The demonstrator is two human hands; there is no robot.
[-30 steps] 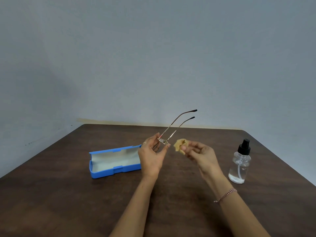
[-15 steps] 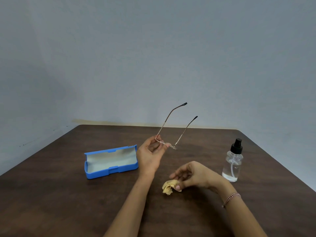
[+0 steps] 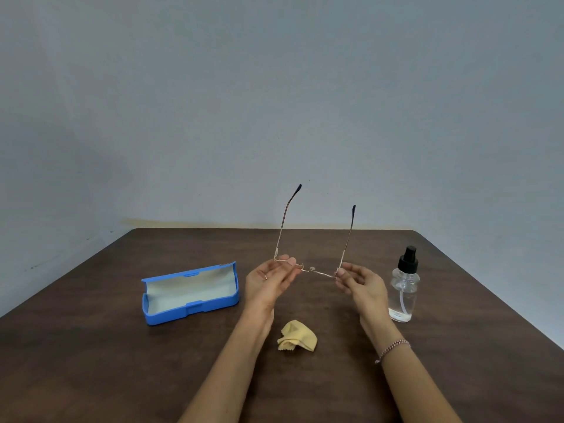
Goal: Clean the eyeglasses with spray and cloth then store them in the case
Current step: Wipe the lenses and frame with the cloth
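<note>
My left hand (image 3: 268, 280) and right hand (image 3: 361, 283) pinch the eyeglasses (image 3: 312, 268) at the corners; I could smear the lenses.

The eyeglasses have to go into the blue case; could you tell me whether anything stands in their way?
Nothing visible does. The left hand and right hand hold the eyeglasses above the table; the open case lies just left of them.

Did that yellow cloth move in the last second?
Yes. The cloth went down from the right hand to the table, now nearer the camera than the case.
</note>
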